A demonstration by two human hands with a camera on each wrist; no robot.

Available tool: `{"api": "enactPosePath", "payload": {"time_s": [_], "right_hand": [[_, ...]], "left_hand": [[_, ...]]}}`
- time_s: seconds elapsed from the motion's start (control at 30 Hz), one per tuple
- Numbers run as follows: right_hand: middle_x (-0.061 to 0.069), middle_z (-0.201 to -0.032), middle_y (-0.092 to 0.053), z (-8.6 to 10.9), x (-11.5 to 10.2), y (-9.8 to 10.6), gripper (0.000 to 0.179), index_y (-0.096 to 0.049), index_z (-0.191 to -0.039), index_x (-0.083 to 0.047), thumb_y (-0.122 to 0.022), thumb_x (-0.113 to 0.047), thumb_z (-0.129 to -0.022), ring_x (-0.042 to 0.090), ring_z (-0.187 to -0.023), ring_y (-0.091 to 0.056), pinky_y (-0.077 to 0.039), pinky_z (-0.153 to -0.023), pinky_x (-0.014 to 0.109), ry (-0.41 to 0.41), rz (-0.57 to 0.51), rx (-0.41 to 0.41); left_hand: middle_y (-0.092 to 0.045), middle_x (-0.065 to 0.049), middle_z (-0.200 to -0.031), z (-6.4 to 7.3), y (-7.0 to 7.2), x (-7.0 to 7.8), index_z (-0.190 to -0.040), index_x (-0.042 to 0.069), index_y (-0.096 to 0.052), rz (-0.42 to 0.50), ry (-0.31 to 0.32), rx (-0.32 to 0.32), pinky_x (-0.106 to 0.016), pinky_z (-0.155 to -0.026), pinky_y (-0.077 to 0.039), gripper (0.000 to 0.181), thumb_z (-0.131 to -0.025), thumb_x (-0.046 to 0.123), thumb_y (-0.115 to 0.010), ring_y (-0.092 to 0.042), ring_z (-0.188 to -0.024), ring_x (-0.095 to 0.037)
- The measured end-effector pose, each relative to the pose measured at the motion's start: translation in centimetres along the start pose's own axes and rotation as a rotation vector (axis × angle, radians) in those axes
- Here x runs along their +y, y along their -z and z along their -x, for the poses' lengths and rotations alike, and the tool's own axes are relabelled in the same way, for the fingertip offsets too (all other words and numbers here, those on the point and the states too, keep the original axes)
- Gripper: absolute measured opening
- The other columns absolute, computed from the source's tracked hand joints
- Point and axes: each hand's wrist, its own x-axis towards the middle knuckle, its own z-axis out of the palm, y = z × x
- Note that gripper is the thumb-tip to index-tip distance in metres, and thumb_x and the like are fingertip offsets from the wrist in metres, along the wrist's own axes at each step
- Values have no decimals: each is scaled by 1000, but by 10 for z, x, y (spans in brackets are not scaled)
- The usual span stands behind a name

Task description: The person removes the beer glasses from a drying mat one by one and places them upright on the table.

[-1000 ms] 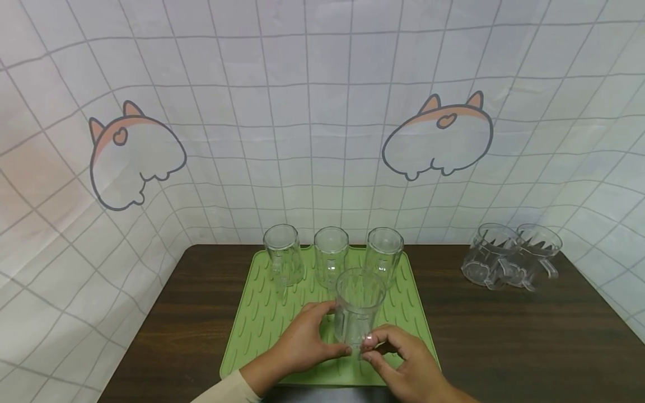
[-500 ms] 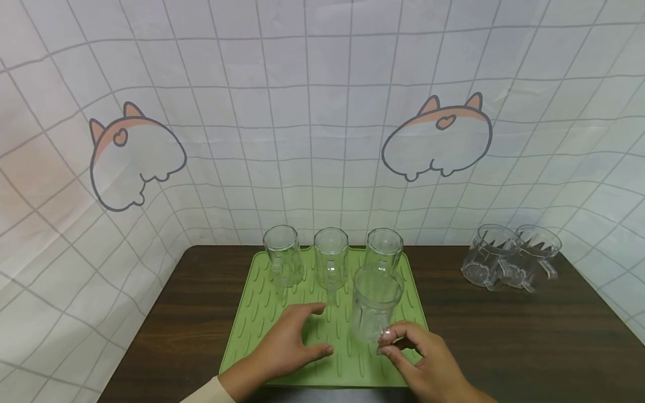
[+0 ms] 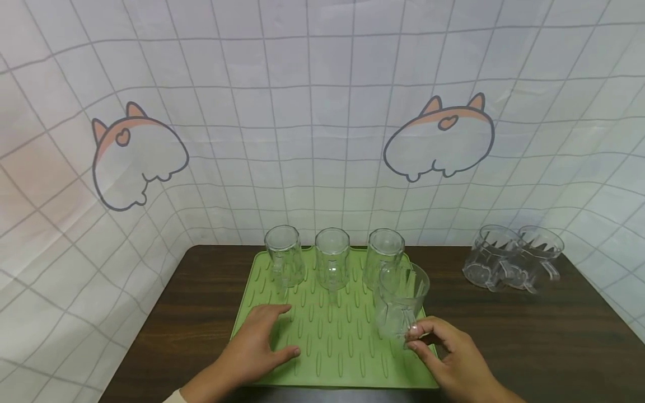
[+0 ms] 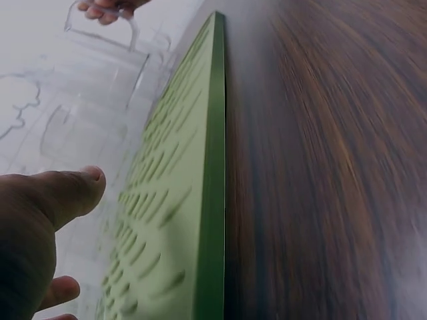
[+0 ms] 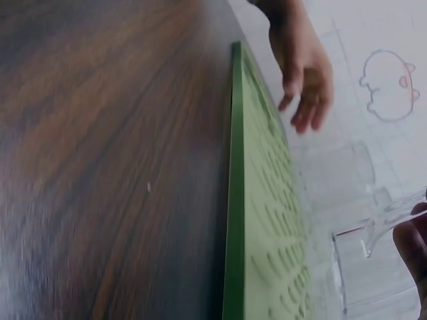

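My right hand (image 3: 448, 352) pinches the handle of a clear glass mug (image 3: 401, 299) between thumb and fingers. This mug is upright over the right side of a green ridged drying mat (image 3: 322, 336), and overlaps the rightmost mug behind it in the head view. My left hand (image 3: 252, 344) is over the mat's left front, thumb and fingers apart, holding nothing. In the right wrist view, the held mug (image 5: 373, 267) shows at the lower right with its handle in the fingers. Three clear mugs stand in a row at the mat's back: left (image 3: 285, 257), middle (image 3: 332, 258), right (image 3: 384, 254).
Two more clear mugs, one (image 3: 487, 257) beside the other (image 3: 536, 254), stand on the dark wood table (image 3: 504, 324) at the back right. Behind the table hangs a white gridded cloth (image 3: 322, 140) with cartoon animal prints.
My left hand has let go of the mug and drawn back to the left. My right hand has carried the mug to the right by its handle.
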Motion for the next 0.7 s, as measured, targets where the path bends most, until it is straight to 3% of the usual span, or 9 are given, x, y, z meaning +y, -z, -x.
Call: {"api": "enactPosePath", "payload": {"time_s": [0.4,0.7], "right_hand": [[-3,-99,-67,3,17,29,44,-66,-106,-11,-76,21,-78,5,-87,-68,-54,-72,17,-63,138,73],[-5,-98,-69,0,30,52,35,-66,-104,-10,-77,15,-81,1,-87,-67,-53,-72,15,-146,258,93]], "left_hand": [[-53,-13,-140,19,16,-28,-144,6,-55,-98,37,52,-65,-105,-36,91,-70,41,-95,-42,-135,-41],[-40,-23,-151,31,27,-42,-153,7,-44,-95,171,-71,-76,-104,-27,116,-64,65,-89,-34,-140,-50]]}}
